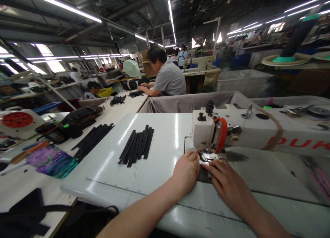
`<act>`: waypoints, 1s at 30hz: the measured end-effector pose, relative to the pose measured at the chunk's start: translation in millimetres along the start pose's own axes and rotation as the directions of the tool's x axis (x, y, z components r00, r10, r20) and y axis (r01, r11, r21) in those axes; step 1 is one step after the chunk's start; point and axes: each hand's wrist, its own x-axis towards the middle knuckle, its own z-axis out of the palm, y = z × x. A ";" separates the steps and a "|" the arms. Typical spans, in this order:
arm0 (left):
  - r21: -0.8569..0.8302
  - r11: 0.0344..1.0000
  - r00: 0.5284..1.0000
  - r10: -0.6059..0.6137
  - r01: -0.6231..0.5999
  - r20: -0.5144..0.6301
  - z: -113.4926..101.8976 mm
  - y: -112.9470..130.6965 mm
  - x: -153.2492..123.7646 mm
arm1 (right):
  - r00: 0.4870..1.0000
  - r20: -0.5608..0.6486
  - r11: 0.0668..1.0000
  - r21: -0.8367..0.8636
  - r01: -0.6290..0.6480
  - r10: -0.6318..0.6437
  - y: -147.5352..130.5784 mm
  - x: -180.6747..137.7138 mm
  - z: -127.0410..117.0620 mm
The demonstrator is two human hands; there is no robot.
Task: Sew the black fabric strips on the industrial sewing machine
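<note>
My left hand (187, 171) is closed just left of the presser foot (207, 157) of a white sewing machine (206, 133). What its fingertips pinch, if anything, is hidden. A dark flat piece of material (205, 176) lies below the foot, between my two hands. On its right edge rest the stretched fingers of my right hand (228, 179), lying flat. Farther left on the pale machine table (165, 134) is a loose bunch of black strips (137, 145).
More black strips (94, 138) lie on the neighbouring table, close to a purple and teal pouch (50, 162). Scissors with pink handles (318, 179) are at the far right. Beyond a grey cloth-lined bin (190, 102), a person in a grey shirt (168, 78) works at the long table.
</note>
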 end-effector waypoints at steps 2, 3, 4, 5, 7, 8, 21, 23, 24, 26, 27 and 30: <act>0.001 1.000 1.000 0.005 -0.005 0.012 -1.0 -0.4 1.7 | 1.000 0.006 1.000 0.005 -0.008 0.007 0.3 -1.0 0.7; 0.002 1.000 1.000 0.004 -0.004 0.018 -1.6 -0.2 2.4 | 1.000 0.009 1.000 0.010 -0.009 0.009 0.3 -1.4 0.9; 0.004 1.000 1.000 0.002 -0.002 0.023 -2.1 0.1 3.0 | 1.000 0.013 1.000 0.017 -0.010 0.009 0.2 -1.5 1.0; 0.007 1.000 1.000 0.002 -0.002 0.028 -2.4 0.6 3.3 | 1.000 0.016 1.000 0.023 -0.011 0.010 -0.1 -1.6 0.9; 0.015 1.000 0.999 0.005 -0.006 0.032 -2.5 1.9 2.3 | 1.000 0.024 0.999 0.030 -0.017 0.016 -0.9 -1.3 0.5; 0.018 1.000 1.000 0.006 -0.007 0.029 -2.4 2.6 1.1 | 1.000 0.024 0.999 0.033 -0.020 0.019 -1.3 -1.1 0.4; -0.091 0.996 0.999 0.007 -0.003 0.041 -7.9 -36.1 29.9 | 0.998 0.011 0.997 0.046 -0.057 0.057 -5.8 1.4 -4.3; -0.055 0.998 0.996 0.024 -0.019 0.090 -13.0 -43.2 28.3 | 0.997 0.021 0.994 0.072 -0.078 0.077 -8.5 2.2 -6.9; -0.021 1.000 0.997 -0.017 0.019 0.081 -18.4 -47.2 24.0 | 0.996 0.024 0.993 0.080 -0.087 0.086 -9.6 2.2 -8.1; 0.062 0.989 0.988 -0.137 0.132 0.075 -34.3 -57.3 9.4 | 0.995 0.027 0.991 0.086 -0.102 0.100 -10.8 1.2 -9.9; 0.126 0.973 0.977 -0.203 0.193 0.068 -43.8 -62.9 0.0 | 0.994 0.030 0.991 0.085 -0.107 0.104 -10.8 0.4 -10.3; 0.381 0.868 0.936 -0.352 0.320 0.016 -68.9 -75.5 -28.4 | 0.993 0.039 0.989 0.091 -0.116 0.113 -8.8 -0.9 -9.1</act>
